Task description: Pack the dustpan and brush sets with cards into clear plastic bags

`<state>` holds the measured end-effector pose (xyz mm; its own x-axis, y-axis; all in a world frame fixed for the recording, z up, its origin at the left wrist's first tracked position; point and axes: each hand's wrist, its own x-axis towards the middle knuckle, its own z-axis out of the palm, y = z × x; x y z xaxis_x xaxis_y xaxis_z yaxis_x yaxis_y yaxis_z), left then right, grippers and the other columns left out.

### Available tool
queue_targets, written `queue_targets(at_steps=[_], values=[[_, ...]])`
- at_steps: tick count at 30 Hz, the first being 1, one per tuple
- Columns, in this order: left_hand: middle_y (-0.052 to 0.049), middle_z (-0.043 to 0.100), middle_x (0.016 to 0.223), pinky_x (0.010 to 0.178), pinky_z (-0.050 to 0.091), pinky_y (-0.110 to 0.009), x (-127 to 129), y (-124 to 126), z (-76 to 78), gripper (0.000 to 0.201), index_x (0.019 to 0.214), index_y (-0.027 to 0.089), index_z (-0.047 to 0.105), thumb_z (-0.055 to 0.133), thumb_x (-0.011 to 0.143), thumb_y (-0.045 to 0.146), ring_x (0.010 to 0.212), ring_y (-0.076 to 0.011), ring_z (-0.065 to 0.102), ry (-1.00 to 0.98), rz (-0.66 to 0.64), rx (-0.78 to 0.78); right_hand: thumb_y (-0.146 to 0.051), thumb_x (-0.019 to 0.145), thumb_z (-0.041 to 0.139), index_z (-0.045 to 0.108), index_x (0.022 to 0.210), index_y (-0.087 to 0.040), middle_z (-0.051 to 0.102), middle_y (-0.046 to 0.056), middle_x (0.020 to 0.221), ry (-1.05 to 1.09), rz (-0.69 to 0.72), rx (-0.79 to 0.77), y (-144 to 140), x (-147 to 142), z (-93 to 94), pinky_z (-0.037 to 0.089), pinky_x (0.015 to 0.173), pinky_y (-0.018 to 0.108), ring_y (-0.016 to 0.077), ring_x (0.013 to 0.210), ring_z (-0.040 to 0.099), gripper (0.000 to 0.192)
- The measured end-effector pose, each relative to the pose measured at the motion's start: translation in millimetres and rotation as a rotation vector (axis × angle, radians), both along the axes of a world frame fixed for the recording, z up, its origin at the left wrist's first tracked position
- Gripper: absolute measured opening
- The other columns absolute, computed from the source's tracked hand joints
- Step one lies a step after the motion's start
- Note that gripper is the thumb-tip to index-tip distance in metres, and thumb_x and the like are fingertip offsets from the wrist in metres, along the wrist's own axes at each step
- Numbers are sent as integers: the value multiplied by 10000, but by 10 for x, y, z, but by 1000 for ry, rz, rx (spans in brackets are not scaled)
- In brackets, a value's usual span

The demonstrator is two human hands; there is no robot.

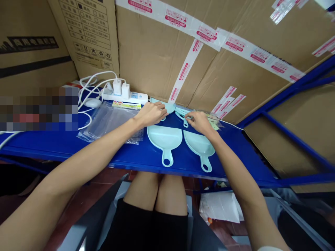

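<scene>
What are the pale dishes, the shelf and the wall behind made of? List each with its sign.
Pale dishes: likely moulded plastic, with a smooth mint surface and looped handles.
Shelf: probably painted metal, glossy blue with a thin edge.
Wall of boxes: corrugated cardboard, matte brown, taped seams.

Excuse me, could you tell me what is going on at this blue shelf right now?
A seated person works at a blue metal shelf. The left hand rests on a pale mint plastic piece at the back, and the right hand touches similar small mint pieces. Two mint plastic dishes with looped handles lie side by side in front. Clear plastic bags lie to the left.
</scene>
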<state>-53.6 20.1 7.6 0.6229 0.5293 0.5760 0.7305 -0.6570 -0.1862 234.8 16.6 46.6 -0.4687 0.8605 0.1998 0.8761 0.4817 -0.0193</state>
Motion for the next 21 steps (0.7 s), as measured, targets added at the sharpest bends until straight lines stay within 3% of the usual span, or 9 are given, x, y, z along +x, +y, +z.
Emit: queue_targets(at_steps=[5,9,11,14,17,21], values=[[-134,732,896,586,352,-348,-18,15,18,466,911,144,765,380,1103,324,852,-265,683,-71,57,63,-220,916,582,822,1035,-166,812,135,1032,178,-114,207,139,100,268,528,887,423,280,868,722,273],[-142,716,868,600,353,-357,-38,29,31,433,907,142,766,401,1075,305,823,-273,685,-143,111,54,-192,856,656,828,942,-177,804,107,922,329,-117,413,151,231,513,567,820,425,253,764,711,193],[-147,713,871,612,355,-360,-45,29,29,423,903,143,758,402,1070,300,835,-281,691,-200,124,28,-213,877,671,823,931,-197,796,81,902,368,-76,506,-32,234,630,578,774,404,237,740,708,163],[-151,715,906,654,372,-362,-56,36,17,408,907,150,731,399,1079,313,843,-280,694,-354,156,-18,-243,937,675,820,936,-235,790,58,905,374,-15,644,-589,94,711,589,749,384,233,774,725,146],[-140,712,934,726,398,-361,-66,69,-10,400,917,166,689,393,1102,361,864,-274,692,-553,210,-66,-188,955,706,818,979,-259,796,42,926,301,93,740,-1292,-169,562,593,759,349,218,825,751,135],[-104,703,899,785,414,-341,-72,135,-73,422,897,184,646,370,1120,412,933,-262,682,-720,238,-67,-93,947,723,786,1101,-241,792,39,977,226,218,650,-1960,-513,42,584,704,251,153,806,759,223]])
